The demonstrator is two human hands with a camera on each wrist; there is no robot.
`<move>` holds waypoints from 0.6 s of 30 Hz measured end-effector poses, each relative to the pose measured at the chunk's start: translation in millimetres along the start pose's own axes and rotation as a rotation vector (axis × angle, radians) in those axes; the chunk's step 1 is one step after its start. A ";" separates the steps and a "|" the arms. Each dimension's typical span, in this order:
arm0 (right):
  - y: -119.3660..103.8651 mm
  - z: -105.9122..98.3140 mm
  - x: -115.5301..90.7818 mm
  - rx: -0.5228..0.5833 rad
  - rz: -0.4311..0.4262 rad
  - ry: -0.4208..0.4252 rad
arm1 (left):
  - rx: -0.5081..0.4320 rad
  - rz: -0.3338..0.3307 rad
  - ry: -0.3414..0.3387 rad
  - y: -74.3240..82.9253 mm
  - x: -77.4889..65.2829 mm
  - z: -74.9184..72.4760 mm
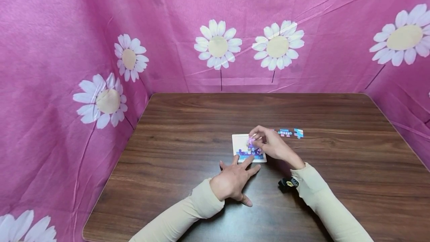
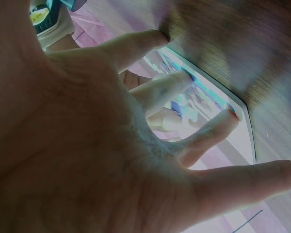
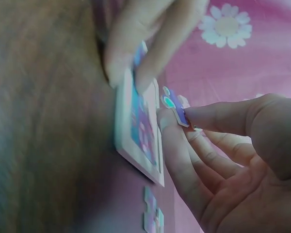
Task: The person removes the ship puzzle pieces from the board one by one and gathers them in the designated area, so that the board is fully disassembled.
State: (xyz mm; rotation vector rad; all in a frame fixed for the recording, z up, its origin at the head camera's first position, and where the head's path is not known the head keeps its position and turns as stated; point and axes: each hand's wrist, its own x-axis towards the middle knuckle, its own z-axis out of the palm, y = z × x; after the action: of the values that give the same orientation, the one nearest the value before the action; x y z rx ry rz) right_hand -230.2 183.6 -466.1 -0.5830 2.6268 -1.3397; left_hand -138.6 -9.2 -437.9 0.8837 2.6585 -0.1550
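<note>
White tray (image 1: 239,143) contains purple-blue puzzle pieces (image 1: 241,153). Left hand (image 1: 233,178), fingers spread, touches its near edge; right hand (image 1: 273,146) pinches a loose piece (image 3: 179,112). Right wrist view alone reveals the green spot (image 3: 169,102).

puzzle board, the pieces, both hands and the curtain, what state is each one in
Puzzle board: lying on the table, partly filled, a pale area bare
Held piece: pinched, not laid in the board
Loose pieces: on the table, apart from the board
Left hand: fingers spread, some touching the board
Right hand: pinching the held piece
Curtain: hanging, creased
</note>
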 end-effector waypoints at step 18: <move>18.1 -47.7 -4.9 0.172 0.116 -0.058 | -0.015 0.000 0.012 -0.3 -2.4 -0.3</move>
State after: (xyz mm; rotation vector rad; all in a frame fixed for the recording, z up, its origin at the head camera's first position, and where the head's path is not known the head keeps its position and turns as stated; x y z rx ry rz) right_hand -244.5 230.9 -452.5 -0.4311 2.4272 -1.4705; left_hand -137.1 -10.8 -436.8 0.8821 2.6677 -0.1297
